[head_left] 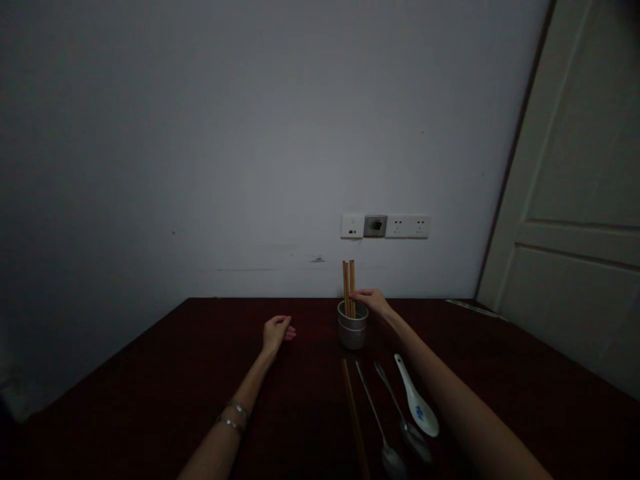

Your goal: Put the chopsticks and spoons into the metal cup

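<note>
My right hand (371,301) pinches a pair of wooden chopsticks (349,283) that stand upright in a small metal cup (352,331) at the far middle of the dark red table (150,393). My left hand (277,331) rests on the table to the left of the cup, fingers loosely curled, holding nothing I can see. Two thin bangles sit on my left wrist. Nearer to me lie another wooden chopstick (354,413), two metal spoons (380,427) (404,417) and a white ceramic spoon (416,400) with a blue mark.
A pale wall rises right behind the table, with a row of sockets (385,226) above the cup. A white door (575,200) stands at the right. A thin pale strip (473,307) lies at the table's far right edge.
</note>
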